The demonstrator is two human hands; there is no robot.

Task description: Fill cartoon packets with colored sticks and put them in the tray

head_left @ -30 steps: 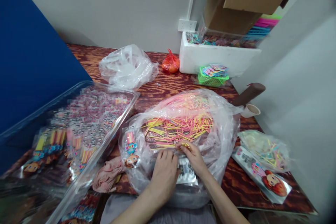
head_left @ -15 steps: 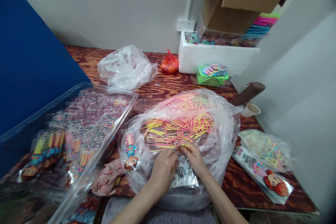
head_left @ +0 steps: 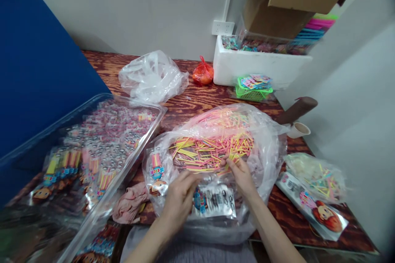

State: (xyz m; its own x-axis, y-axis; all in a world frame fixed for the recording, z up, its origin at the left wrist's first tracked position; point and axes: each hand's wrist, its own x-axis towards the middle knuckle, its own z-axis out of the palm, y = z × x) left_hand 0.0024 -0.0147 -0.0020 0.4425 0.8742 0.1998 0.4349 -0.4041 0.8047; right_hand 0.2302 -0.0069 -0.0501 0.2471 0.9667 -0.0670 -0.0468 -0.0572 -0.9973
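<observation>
A large clear plastic bag (head_left: 268, 152) lies spread open, with many pink and yellow sticks (head_left: 212, 150) inside. My right hand (head_left: 242, 174) is at the near right side of the sticks, fingers pinched around a few of them. To its left, my left hand (head_left: 182, 195) is curled over the left end of a silver printed packet (head_left: 217, 201); whether its fingers grip anything is hidden. Another filled packet (head_left: 156, 172) with a cartoon face lies at the bag's left side.
At left stands a clear bin (head_left: 145, 131) of small packets, beside a pink cloth (head_left: 131, 203). Behind are a crumpled bag (head_left: 154, 76), a red bag (head_left: 203, 73), a green basket (head_left: 253, 93) and a white foam box (head_left: 259, 68). A paper cup (head_left: 298, 130) is at right.
My right hand has moved right and a little up, onto the sticks. My left hand has moved left, away from it, and more of the silver packet shows.
</observation>
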